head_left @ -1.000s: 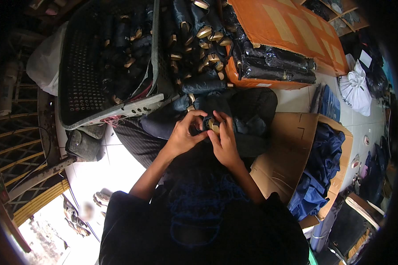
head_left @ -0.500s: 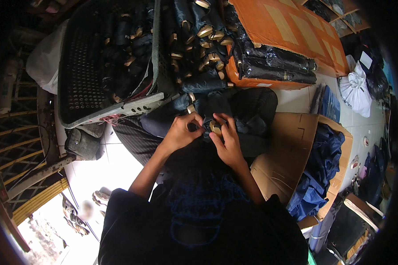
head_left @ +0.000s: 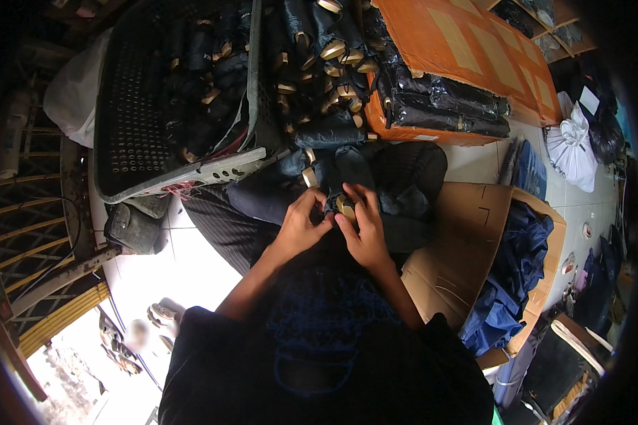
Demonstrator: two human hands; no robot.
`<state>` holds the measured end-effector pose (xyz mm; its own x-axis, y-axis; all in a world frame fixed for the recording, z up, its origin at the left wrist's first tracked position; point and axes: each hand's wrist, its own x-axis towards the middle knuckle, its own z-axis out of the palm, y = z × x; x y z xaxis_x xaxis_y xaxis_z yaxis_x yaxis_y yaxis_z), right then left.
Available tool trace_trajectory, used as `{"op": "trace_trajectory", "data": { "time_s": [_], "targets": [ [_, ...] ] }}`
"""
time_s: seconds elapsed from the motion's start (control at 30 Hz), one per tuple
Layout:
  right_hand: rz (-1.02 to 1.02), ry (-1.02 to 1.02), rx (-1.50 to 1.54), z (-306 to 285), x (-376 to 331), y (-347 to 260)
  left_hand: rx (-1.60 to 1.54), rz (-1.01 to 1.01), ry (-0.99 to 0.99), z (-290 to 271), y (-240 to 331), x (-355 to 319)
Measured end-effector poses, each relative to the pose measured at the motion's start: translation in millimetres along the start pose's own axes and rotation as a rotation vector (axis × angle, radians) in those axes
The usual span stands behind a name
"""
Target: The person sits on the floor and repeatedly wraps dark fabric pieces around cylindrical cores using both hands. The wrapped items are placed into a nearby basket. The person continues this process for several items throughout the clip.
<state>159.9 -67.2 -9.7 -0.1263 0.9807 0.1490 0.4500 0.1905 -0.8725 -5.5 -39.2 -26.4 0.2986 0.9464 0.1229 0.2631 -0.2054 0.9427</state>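
Note:
A folded dark umbrella [head_left: 352, 164] lies across my lap, its gold-coloured handle end [head_left: 345, 206] toward me. My right hand [head_left: 365, 228] is curled around that handle end, fingers on its far side and thumb on the near side. Beside it, my left hand [head_left: 303, 225] is closed in a pinch at the edge of the dark cloth by the handle. What the left fingertips hold is too small and dark to make out. Just beyond my left hand lies another dark bundle with a gold end [head_left: 309, 177].
A dark perforated plastic basket [head_left: 138, 185] with similar umbrellas stands at far left. More umbrellas [head_left: 333, 131] are heaped beyond my lap, beside an orange carton [head_left: 468, 57] of plastic-wrapped bundles. An open brown box [head_left: 455, 244] with blue cloth [head_left: 507, 283] stands right.
My left hand has turned and drawn slightly nearer to me, its finger loop narrowing into a tighter pinch beside the handle. The right hand stays on the handle, nearly unmoved.

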Motion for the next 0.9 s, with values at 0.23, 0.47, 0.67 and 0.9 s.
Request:
{"op": "trace_trajectory", "data": {
  "time_s": [0.23,0.47,0.67,0.9],
  "targets": [
    [0.0,-0.067,-0.028,-2,1,-2,0.018,-0.112,0.038,-5,-5,-4],
    [0.011,-0.129,-0.062,1,6,-11,0.068,-0.155,0.229,-1,-1,-5],
    [0.052,-0.125,-0.015,1,9,-14,0.296,0.107,0.283,-7,-6,-10],
    [-0.007,-0.096,-0.046,0,7,-2,0.135,-0.042,0.288,6,11,-1]
  ]
}}
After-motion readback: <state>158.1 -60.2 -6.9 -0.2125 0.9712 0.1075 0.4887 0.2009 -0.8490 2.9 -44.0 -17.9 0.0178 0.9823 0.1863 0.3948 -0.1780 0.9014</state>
